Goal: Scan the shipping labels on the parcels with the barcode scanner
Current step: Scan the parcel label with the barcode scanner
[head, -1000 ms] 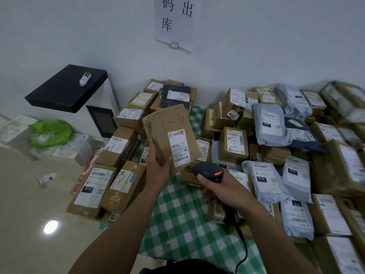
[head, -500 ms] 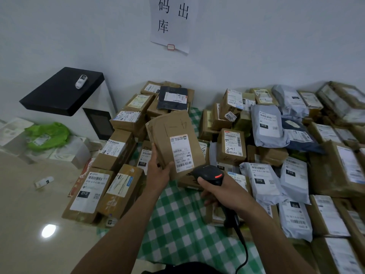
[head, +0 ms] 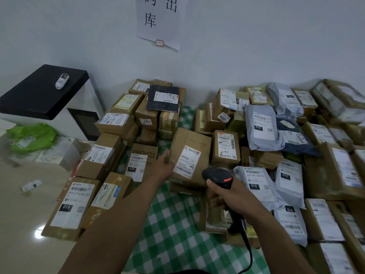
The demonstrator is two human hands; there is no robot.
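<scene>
Scanner (head: 217, 176) is in my R hand (head: 231, 195), fingers wrapped tight round the black handle, red light lit on top of the head. Head points fwd & a bit left, twd the brown parcel (head: 189, 155) just beyond it, not touching. Cable (head: 249, 252) drops from the handle's base past my forearm & out the bottom edge.

L hand (head: 164, 165) grips that parcel by its left edge, fingers curled round the rim. Parcel's tilted, white label (head: 186, 162) facing up twd me. The print's blurred, so I can't read it. Pen marks on the cardboard above the label. The parcel's near edge sits over a lower box, but I can't tell if it rests there or just hangs in my grip.

All this is over a green-checked cloth (head: 171, 234) w/ parcels piled on both sides. Brown boxes are at left. A box w/ "241" (head: 226, 148) penned on its label is just right of mine, w/ grey mailer bags (head: 262, 144) further right.

Off the cloth at left is a white cabinet (head: 39, 93) w/ a black top & a small white gadget (head: 61, 81) lying on it. A green bag (head: 32, 136) sits beside the cabinet. Paper sign (head: 160, 20) on the wall behind.
</scene>
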